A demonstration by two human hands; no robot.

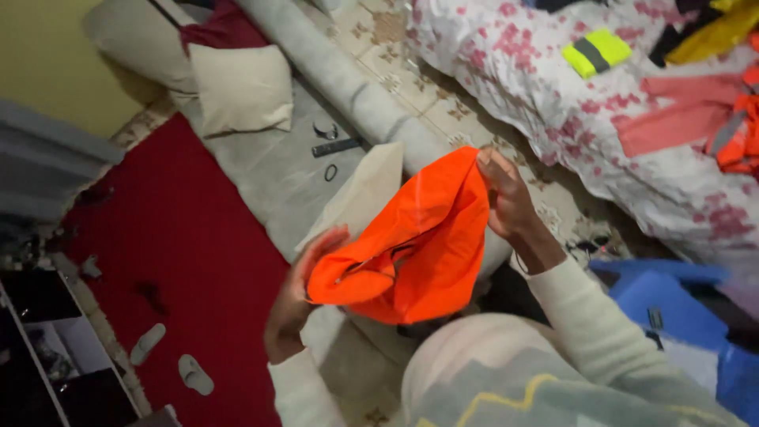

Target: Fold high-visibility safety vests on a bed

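The room has a red carpet (174,237) on the floor and a flowered bedsheet (553,87) at the right, where a folded yellow-green vest with a grey stripe (597,51) lies. In the middle the orange cloth (419,245) hangs between both hands. It looks light, soft and thin, so it is best held by its edges. The right hand (506,198) pinches its top edge; the left hand (296,296) grips the lower bunch.

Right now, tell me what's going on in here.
A person holds an orange cloth up with both bare hands: the right hand pinches its top edge, the left hand grips its lower end. Below lie a red carpet with a pair of slippers, and cushions. More bright clothes lie on a flowered sheet.
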